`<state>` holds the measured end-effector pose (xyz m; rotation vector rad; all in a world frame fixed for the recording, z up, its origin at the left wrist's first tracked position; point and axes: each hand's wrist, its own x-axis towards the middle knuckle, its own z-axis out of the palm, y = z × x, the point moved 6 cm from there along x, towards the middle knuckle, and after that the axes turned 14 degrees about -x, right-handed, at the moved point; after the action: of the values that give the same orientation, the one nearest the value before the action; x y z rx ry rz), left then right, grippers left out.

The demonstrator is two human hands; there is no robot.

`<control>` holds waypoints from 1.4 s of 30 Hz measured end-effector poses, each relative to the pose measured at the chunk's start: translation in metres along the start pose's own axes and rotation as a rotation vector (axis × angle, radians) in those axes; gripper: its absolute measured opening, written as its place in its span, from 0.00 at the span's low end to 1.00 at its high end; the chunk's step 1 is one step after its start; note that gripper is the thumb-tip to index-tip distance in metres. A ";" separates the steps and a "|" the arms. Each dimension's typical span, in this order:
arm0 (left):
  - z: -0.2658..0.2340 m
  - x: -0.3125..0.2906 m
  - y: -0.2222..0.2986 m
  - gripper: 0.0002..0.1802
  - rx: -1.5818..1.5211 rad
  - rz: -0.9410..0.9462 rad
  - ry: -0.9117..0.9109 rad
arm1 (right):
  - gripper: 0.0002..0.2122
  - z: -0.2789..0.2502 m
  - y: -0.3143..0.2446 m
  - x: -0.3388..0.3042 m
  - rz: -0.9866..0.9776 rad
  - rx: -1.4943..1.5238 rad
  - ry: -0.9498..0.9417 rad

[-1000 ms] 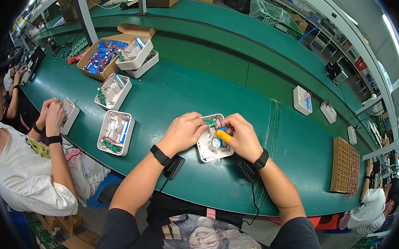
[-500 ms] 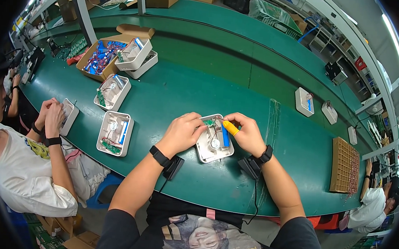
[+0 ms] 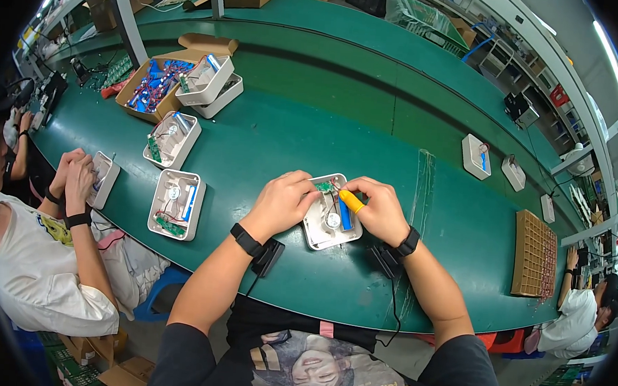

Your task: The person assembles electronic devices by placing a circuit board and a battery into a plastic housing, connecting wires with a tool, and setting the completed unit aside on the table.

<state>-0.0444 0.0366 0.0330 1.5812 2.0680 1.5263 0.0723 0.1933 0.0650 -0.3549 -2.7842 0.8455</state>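
Observation:
In front of me a white plastic housing (image 3: 313, 237) lies open side up on the table. Inside it are a small green circuit board (image 3: 324, 187), a blue cylindrical battery (image 3: 346, 215), a round white part (image 3: 333, 220) and thin wires (image 3: 335, 188). My left hand (image 3: 284, 200) is closed on the housing's upper left side, its fingertips beside the board. My right hand (image 3: 377, 210), a yellow cover on one finger, pinches the wires over the housing's upper right part. The fingertips partly hide the wire ends.
Similar housings (image 3: 176, 205) stand to the left, some stacked by a cardboard box (image 3: 144, 105) of blue batteries. More housings (image 3: 477, 156) sit at the far right, beyond a partitioned tray (image 3: 528, 256). On the left, a co-worker's hands (image 3: 73, 178) work on another housing.
My right hand has shifted slightly left, its fingertips now over the wires nearer the board. My left hand keeps its place at the housing's left side.

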 end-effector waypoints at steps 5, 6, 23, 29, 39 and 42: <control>0.000 0.002 0.000 0.08 -0.003 0.000 0.004 | 0.09 -0.003 -0.005 -0.003 -0.228 -0.262 0.172; 0.000 0.002 0.000 0.08 -0.002 0.005 0.007 | 0.09 -0.001 -0.007 -0.004 -0.240 -0.357 0.176; -0.004 -0.003 -0.003 0.08 0.070 0.041 0.060 | 0.07 -0.007 -0.055 -0.036 -0.398 -0.851 -0.156; -0.023 0.005 0.020 0.12 0.073 0.034 0.241 | 0.04 0.012 -0.057 -0.051 -0.514 -0.773 -0.255; -0.108 -0.036 0.042 0.11 0.533 -0.196 0.313 | 0.16 0.009 0.018 -0.009 -0.035 -0.878 -0.032; -0.130 -0.081 0.028 0.12 0.816 -0.303 0.300 | 0.25 0.007 0.029 -0.007 -0.075 -0.932 0.298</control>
<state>-0.0698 -0.1093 0.0804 1.1359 3.1846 0.8858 0.0815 0.2114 0.0418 -0.4512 -2.6805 -0.5374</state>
